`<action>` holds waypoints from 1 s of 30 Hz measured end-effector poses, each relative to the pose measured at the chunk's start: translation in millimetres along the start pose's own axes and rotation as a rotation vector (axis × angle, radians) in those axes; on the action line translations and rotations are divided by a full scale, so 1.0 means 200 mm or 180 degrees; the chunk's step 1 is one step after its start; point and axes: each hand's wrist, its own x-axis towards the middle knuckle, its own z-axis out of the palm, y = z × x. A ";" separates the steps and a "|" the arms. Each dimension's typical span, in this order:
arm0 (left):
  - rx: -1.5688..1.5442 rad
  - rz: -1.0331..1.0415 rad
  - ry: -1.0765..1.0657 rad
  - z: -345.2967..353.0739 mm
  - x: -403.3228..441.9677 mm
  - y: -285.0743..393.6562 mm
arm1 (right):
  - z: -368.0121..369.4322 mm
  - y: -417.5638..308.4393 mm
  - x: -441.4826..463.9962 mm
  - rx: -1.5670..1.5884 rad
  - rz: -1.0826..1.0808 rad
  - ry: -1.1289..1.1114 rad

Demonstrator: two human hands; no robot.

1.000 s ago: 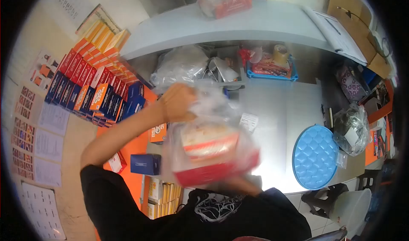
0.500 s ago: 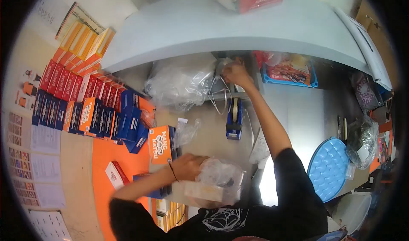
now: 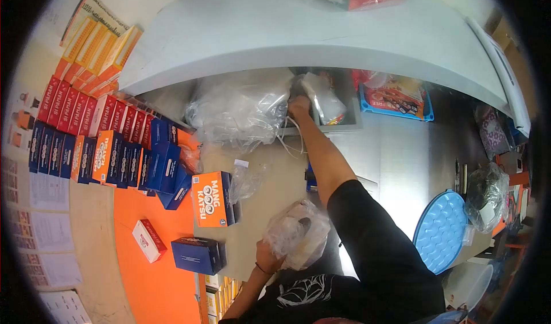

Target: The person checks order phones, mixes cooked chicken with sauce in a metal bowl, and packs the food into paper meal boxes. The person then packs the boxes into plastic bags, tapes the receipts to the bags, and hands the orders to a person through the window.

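Observation:
My left hand (image 3: 268, 257), with a dark band at the wrist, is closed on the edge of a clear plastic bag (image 3: 314, 245). The bag bulges near my body, and a pale shape and a dark spot show through it. My right hand (image 3: 298, 106) reaches under the white shelf into a grey tray (image 3: 354, 113). It lies between a heap of clear plastic bags (image 3: 241, 109) and a clear packet (image 3: 324, 100); its fingertips are hidden. White strings (image 3: 293, 143) hang below that hand.
Stacked boxes (image 3: 86, 112) line the left side. An orange box (image 3: 211, 199) and a dark blue box (image 3: 195, 255) stand left of the bag. A tape dispenser (image 3: 310, 178) is partly behind my right arm. A round blue padded seat (image 3: 442, 231) is at right.
My right hand has moved left inside the tray, uncovering the clear packet. My left hand has shifted down to the bag's lower left side. The view has shifted slightly.

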 end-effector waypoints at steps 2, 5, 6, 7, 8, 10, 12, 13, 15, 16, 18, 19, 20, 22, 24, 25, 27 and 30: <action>-0.0038 -0.0088 -0.0232 0.04 -0.06 0.00 | 0.02 0.01 -0.02 0.0358 0.0011 0.0516; -0.0007 -0.0359 -0.0209 0.02 -0.08 0.05 | -0.32 -0.07 -0.17 -0.0590 -0.0911 0.0533; -0.0034 -0.0394 -0.0196 0.00 -0.06 0.09 | -0.36 -0.07 -0.18 -0.0619 -0.0934 0.0507; -0.0222 -0.0407 0.0046 -0.04 -0.03 0.13 | -0.42 -0.07 -0.18 -0.0602 -0.1010 0.0602; -0.0402 -0.0415 0.0283 -0.07 0.01 0.18 | -0.48 -0.07 -0.19 -0.0576 -0.1081 0.0698; -0.0198 -0.0507 0.0377 -0.10 0.02 0.24 | -0.67 -0.07 -0.31 -0.0999 -0.1212 0.0776; 0.0020 -0.0640 0.0398 -0.10 -0.01 0.25 | -0.82 0.00 -0.48 -0.0869 -0.1382 0.1033; -0.0325 -0.0872 0.0299 -0.05 -0.07 0.23 | -0.84 0.08 -0.60 -0.0338 -0.1414 0.1168; -0.0988 -0.1327 0.0263 -0.01 -0.15 0.21 | -0.89 0.20 -1.01 0.0790 -0.1696 0.1158; -0.1300 -0.1516 0.0353 0.00 -0.16 0.22 | -0.88 0.22 -1.28 0.1201 -0.1639 0.0577; -0.1499 -0.1450 0.0534 -0.04 -0.12 0.25 | -0.71 0.35 -1.69 0.1112 -0.2366 -0.0409; -0.1690 -0.1309 0.0748 -0.07 -0.10 0.26 | -0.71 0.35 -1.87 0.1616 -0.2227 -0.0890; -0.1683 -0.1348 0.0744 -0.08 -0.10 0.27 | -0.67 0.37 -1.99 0.1564 -0.2102 -0.1058; -0.1438 -0.0915 0.0647 -0.10 -0.11 0.28 | -0.63 0.38 -2.09 0.1554 -0.2104 -0.0920; -0.0783 -0.0556 0.0636 -0.06 -0.14 0.20 | -0.64 0.38 -2.09 0.1633 -0.2112 -0.0772; -0.0145 -0.0197 0.0609 -0.05 -0.16 0.15 | -0.65 0.37 -2.09 0.1567 -0.1936 -0.0838; -0.0244 -0.0503 0.0255 -0.10 -0.14 0.13 | -0.65 0.36 -2.08 0.1516 -0.1785 -0.0887; -0.0371 -0.0713 0.0395 -0.17 -0.08 0.16 | -0.56 0.40 -2.06 0.1675 -0.2105 -0.0742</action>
